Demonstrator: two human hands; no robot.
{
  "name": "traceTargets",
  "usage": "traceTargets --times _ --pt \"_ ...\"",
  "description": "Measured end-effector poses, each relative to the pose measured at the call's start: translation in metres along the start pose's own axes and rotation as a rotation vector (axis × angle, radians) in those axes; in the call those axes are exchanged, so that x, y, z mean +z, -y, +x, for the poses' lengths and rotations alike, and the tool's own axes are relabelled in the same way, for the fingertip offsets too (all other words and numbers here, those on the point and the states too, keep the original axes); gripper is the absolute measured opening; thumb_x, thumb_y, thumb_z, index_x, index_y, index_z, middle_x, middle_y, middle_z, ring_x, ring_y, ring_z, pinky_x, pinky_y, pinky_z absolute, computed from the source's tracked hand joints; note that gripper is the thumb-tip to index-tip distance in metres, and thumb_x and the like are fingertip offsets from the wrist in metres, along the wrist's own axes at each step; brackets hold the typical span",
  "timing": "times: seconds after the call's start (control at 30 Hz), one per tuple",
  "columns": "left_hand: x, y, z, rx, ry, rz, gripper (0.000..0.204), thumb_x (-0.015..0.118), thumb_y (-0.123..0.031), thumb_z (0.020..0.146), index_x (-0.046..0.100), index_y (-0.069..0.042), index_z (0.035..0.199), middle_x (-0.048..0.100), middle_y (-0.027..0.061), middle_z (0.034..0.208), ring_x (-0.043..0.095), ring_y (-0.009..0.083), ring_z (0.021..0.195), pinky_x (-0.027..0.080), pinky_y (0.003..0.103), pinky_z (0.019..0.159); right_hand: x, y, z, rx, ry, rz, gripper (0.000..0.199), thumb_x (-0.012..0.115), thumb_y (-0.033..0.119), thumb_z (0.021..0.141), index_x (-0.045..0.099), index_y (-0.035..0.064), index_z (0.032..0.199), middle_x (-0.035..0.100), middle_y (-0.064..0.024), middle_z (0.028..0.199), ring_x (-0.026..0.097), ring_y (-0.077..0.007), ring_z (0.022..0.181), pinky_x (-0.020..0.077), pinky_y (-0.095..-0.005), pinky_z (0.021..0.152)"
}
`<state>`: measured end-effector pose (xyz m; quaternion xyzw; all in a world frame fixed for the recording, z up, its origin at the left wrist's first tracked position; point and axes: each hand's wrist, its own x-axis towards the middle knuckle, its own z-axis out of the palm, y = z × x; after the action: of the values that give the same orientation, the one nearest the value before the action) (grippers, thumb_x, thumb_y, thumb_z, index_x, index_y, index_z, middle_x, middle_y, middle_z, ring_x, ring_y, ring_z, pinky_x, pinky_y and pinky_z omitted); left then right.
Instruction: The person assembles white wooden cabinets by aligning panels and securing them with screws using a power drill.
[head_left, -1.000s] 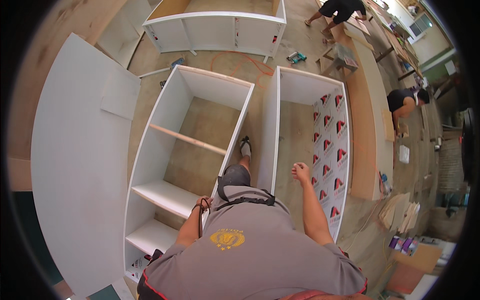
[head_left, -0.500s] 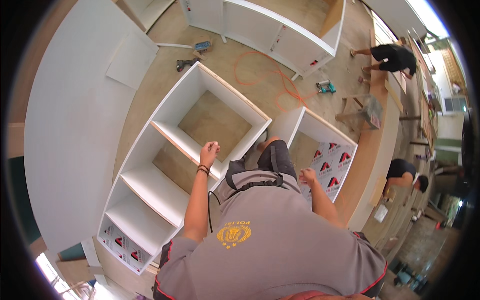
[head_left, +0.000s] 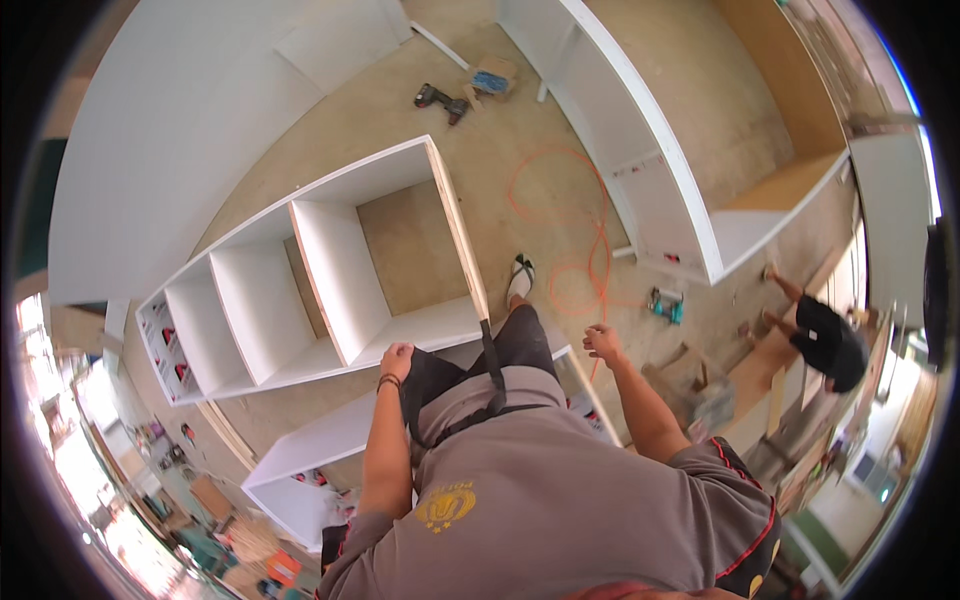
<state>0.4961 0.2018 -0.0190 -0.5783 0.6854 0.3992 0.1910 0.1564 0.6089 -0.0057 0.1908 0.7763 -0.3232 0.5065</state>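
Note:
My left hand (head_left: 397, 358) hangs beside my dark shorts, near the lower edge of a white cabinet carcass (head_left: 330, 280). Its fingers are curled in, and nothing shows in them. On the other side, my right hand (head_left: 602, 342) is held out over the floor with its fingers loosely bent and apart, holding nothing. The carcass lies on the floor with its divided compartments facing up. Another white cabinet (head_left: 310, 440) lies partly behind my body. My foot (head_left: 521, 278) stands just past the carcass's end.
A cordless drill (head_left: 441, 103) and a torn cardboard box (head_left: 492, 78) lie ahead. An orange hose (head_left: 604, 262) loops across the floor to a teal nail gun (head_left: 666, 305). A large white cabinet (head_left: 640, 130) stands ahead right. A person (head_left: 832, 345) bends at the far right.
I have stepped forward and turned right, so the carcass now lies to my left. My right hand has moved from over the second cabinet to over the floor. The large cabinet looks closer.

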Motion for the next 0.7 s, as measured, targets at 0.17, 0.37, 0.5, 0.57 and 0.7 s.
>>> traceTargets --times 0.17,0.37,0.5,0.57,0.7 --pt "0.009 -0.032 -0.069 -0.026 -0.157 -0.255 0.036 0.062 -0.036 0.089 0.067 -0.004 0.104 0.071 0.0141 0.092 0.068 0.0262 0.087 0.051 0.035 0.080 -0.082 0.062 0.076 -0.058 -0.043 -0.300 0.027 0.058 0.024 0.087 0.066 0.0046 0.103 0.069 -0.0086 0.082 0.067 -0.0181 0.074 0.0549 -0.0360 0.061" --pt "0.053 -0.019 -0.120 -0.184 -0.298 -0.637 0.039 0.062 -0.035 0.092 0.065 0.001 0.107 0.070 0.0103 0.090 0.067 0.0188 0.084 0.051 0.031 0.074 -0.099 0.145 0.185 -0.690 -0.122 -1.050 0.019 0.057 0.018 0.079 0.067 0.0029 0.075 0.067 -0.0119 0.070 0.065 -0.0198 0.059 0.0524 -0.0344 0.052" --pt "0.073 0.000 -0.149 -0.356 -0.210 -0.729 0.040 0.063 -0.035 0.091 0.063 -0.002 0.113 0.070 0.0068 0.091 0.066 0.0136 0.083 0.049 0.027 0.061 -0.021 0.241 0.157 -0.543 0.010 -0.496 0.016 0.058 0.017 0.079 0.065 0.0025 0.079 0.066 -0.0096 0.067 0.063 -0.0195 0.054 0.0506 -0.0346 0.050" --pt "0.073 -0.006 -0.138 -0.390 -0.178 -0.769 0.042 0.063 -0.036 0.091 0.062 -0.002 0.115 0.070 0.0069 0.093 0.067 0.0144 0.084 0.049 0.027 0.062 -0.010 0.270 0.150 -0.605 0.050 -0.456 0.016 0.059 0.018 0.080 0.065 0.0022 0.083 0.066 -0.0082 0.067 0.062 -0.0185 0.054 0.0503 -0.0341 0.051" --pt "0.080 -0.014 -0.098 -0.374 -0.159 -0.833 0.043 0.061 -0.039 0.092 0.060 -0.004 0.118 0.069 0.0082 0.098 0.067 0.0174 0.088 0.051 0.030 0.066 -0.017 0.294 0.136 -0.717 0.060 -0.627 0.021 0.062 0.021 0.082 0.065 0.0026 0.092 0.066 -0.0064 0.068 0.061 -0.0166 0.054 0.0485 -0.0324 0.050"
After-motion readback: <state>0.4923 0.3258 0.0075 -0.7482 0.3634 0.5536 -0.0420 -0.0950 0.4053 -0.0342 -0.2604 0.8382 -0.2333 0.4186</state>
